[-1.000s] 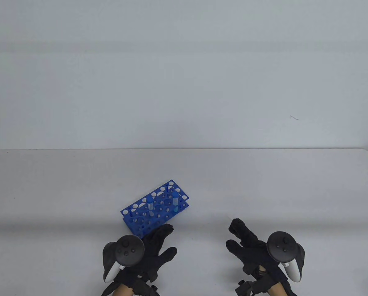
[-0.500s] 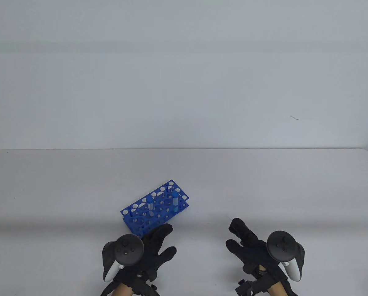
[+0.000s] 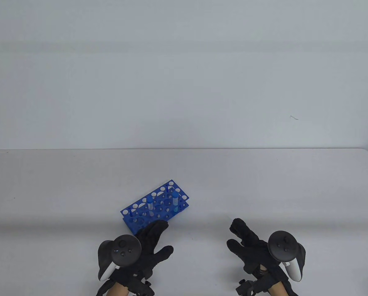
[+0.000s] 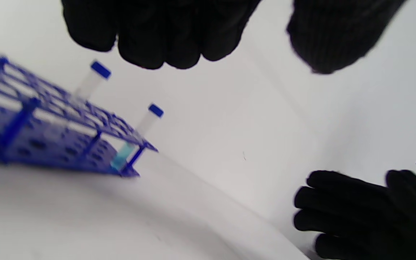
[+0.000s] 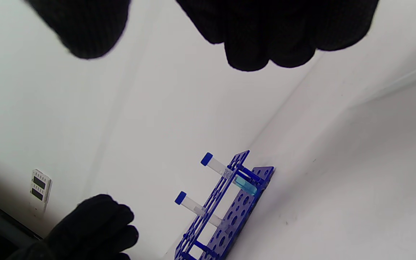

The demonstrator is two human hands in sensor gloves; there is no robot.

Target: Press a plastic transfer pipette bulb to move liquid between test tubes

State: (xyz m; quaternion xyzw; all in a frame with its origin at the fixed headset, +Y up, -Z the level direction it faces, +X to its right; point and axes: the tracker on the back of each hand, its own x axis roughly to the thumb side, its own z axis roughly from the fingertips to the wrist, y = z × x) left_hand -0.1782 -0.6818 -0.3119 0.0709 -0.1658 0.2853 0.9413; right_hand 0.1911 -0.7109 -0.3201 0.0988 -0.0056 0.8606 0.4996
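Hovering over white table (image 3: 264, 185) before pale wall (image 3: 184, 77), both hands apart, holding nothing.

Two tubes (image 3: 150, 203) in rack (image 3: 140, 219)

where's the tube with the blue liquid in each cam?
Table view: tube with blue liquid, right-hand one of two capped tubes, at the right end of the blue rack.
Left wrist view: left of centre, at the rack's near corner.
Right wrist view: lower centre, upper of the two tubes, lying sideways.
Shared landmark: the blue rack.
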